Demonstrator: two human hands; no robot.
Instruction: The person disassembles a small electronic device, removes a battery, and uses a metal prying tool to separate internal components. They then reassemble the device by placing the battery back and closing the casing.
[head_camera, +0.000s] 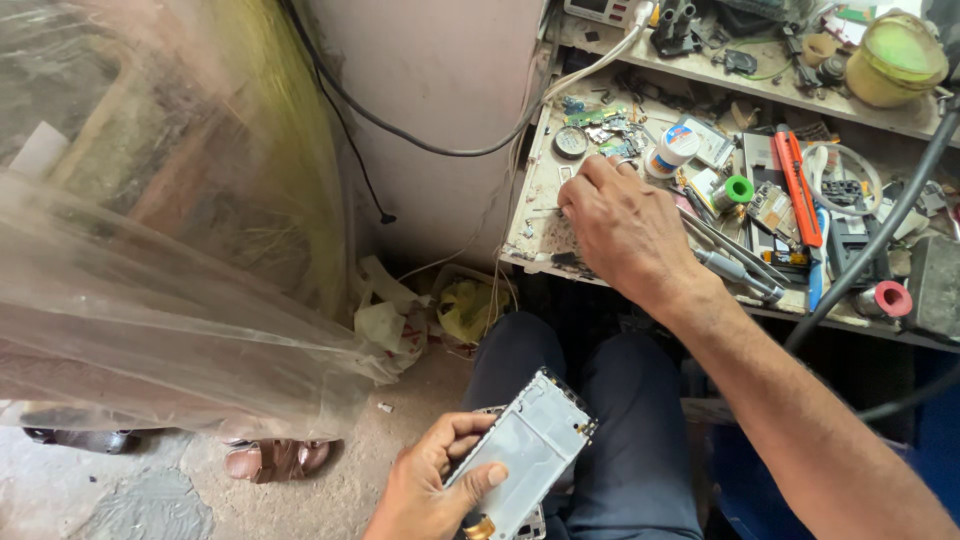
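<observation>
Left hand holds phone frame over lap, right hand on cluttered tabletop.
Left hand (432, 487) grip wraps an opened phone frame (527, 452), below the tabletop (540, 215) edge. Right hand (622, 225) rests palm-down on the tabletop, fingertips curled among small parts; whether it pinches anything, can't tell. Orange cutter (798, 185) lies right of that hand.

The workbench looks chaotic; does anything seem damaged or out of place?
The phone in the left hand is opened up, its bare inner frame showing. Crumpled wrappers litter the floor below the workbench, where the right hand rests among scattered small parts.
</observation>
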